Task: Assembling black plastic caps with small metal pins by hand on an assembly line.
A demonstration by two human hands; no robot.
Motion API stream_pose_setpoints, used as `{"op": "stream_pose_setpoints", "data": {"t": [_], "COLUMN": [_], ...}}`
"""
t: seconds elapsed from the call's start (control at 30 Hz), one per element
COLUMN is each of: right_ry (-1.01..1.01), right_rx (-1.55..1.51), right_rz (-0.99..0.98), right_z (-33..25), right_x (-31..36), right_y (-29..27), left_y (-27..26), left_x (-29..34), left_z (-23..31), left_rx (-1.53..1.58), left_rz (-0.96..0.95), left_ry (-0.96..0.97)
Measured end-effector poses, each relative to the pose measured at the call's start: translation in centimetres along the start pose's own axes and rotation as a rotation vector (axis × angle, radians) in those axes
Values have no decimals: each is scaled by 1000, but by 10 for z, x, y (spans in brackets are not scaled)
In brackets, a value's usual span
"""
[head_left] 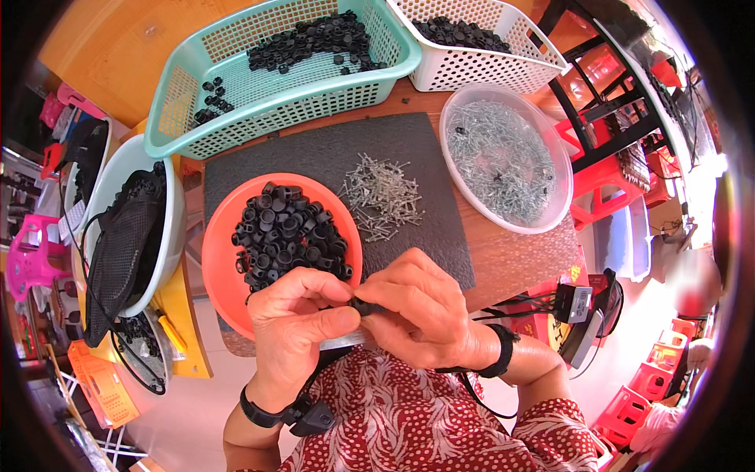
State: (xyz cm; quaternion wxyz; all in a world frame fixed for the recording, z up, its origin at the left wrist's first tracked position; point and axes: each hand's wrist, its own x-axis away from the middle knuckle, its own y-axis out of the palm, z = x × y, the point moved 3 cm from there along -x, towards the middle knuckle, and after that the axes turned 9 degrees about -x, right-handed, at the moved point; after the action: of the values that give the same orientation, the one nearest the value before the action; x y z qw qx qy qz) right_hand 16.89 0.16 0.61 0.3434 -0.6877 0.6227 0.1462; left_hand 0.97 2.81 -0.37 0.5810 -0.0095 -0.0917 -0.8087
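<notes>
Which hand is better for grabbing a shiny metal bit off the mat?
Probably the right hand: it looks nearer the metal pile, while the left hand is by the orange bowl. Both hold a black part.

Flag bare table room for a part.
Bare: dark mat right of the metal pile; brown tabletop between mat and translucent tub's near side. Crowded: near edge, left hand and right hand pinching a small black part by the orange bowl.

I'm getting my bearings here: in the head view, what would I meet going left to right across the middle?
Pink stool, pale tub, orange bowl, heap of small metal parts, clear tub, red stool.
</notes>
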Motion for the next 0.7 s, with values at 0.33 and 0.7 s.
{"op": "stream_pose_setpoints", "data": {"t": [0.33,0.7], "right_ry": [-44,-11], "right_rx": [91,120], "right_rz": [-33,5], "right_z": [5,23], "right_x": [-1,-8], "right_y": [20,40], "left_y": [-4,-40], "left_x": [19,41], "left_z": [16,-9], "left_rx": [-887,-1226], "left_rz": [228,136], "left_ry": [480,825]}}
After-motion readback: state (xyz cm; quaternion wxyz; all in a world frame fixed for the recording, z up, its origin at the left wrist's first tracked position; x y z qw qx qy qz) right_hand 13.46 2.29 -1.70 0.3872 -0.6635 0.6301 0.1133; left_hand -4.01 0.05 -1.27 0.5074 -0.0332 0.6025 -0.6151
